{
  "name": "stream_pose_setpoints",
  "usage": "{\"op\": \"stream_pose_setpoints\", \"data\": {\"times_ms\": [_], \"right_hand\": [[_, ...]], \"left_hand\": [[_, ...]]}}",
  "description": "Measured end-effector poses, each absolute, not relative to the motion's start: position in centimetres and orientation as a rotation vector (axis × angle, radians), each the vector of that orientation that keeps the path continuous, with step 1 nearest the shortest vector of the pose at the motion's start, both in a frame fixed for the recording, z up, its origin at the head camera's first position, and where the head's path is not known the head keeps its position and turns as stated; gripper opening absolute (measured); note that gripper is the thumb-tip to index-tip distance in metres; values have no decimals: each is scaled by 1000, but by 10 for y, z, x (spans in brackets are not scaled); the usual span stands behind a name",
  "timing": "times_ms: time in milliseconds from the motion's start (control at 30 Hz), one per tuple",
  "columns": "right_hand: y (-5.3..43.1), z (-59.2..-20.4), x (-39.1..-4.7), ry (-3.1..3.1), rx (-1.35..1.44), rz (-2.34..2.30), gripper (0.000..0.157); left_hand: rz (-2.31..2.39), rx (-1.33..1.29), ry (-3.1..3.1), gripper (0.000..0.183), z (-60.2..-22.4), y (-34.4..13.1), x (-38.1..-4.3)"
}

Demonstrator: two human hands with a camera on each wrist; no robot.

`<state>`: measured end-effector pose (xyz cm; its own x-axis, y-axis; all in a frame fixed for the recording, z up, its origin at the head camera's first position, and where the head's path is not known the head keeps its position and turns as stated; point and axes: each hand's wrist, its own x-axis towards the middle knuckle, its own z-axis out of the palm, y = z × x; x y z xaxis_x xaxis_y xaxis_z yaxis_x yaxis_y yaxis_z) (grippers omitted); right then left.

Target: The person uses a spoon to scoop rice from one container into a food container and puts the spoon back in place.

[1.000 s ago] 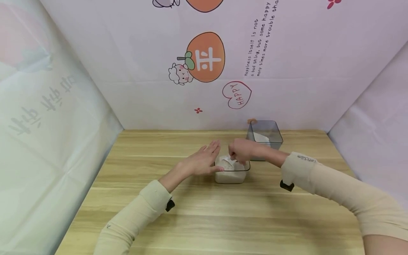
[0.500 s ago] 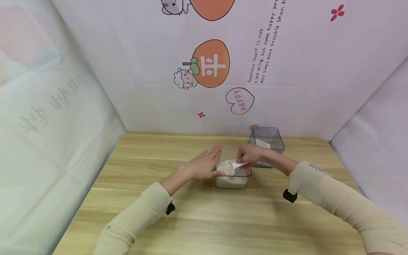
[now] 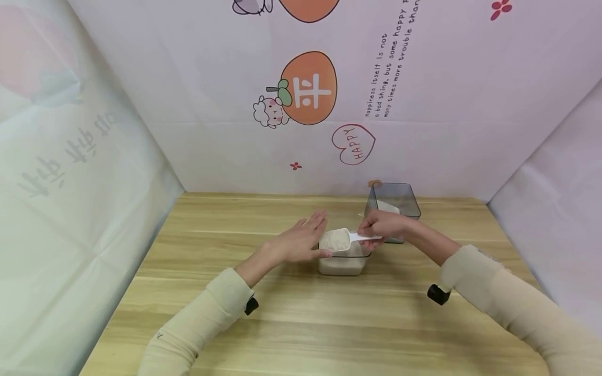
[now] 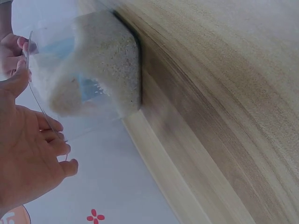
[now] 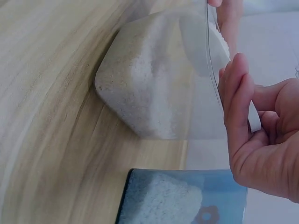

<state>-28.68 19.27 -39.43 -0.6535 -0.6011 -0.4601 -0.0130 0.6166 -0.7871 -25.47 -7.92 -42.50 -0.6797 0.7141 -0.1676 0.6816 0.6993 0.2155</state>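
In the head view, my right hand [image 3: 383, 225] pinches the handle of a white scoop [image 3: 357, 237]. White rice [image 3: 336, 241] fills the scoop's bowl, which is above the clear box [image 3: 340, 267]. Through the clear wall in the right wrist view, more rice [image 5: 126, 77] lies sloped inside. My left hand [image 3: 303, 241] rests against the box's left rim, fingers extended along it and thumb at the near corner. The left wrist view shows its fingertips [image 4: 60, 147] loosely bent at the rim. The box stands upright on the table.
Behind the right hand stands a taller blue-grey see-through box [image 3: 397, 194] with white rice [image 5: 163, 200] inside, partly hidden by that hand. A printed white sheet [image 3: 226, 130] rises at the table's back edge, and plain sheets hang at both sides of the wooden table [image 3: 301, 324].
The right hand has lifted the scoop out of the rice, drawn it slightly right and levelled it, with rice in its bowl. The left hand stays at the box's rim.
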Motion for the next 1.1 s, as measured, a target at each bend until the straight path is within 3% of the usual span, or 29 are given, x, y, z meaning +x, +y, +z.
{"op": "stream_pose_setpoints", "data": {"times_ms": [1100], "right_hand": [[234, -400, -275, 2005, -342, -1327, 31]], "left_hand": [[249, 1097, 2654, 92, -423, -77, -254]]}}
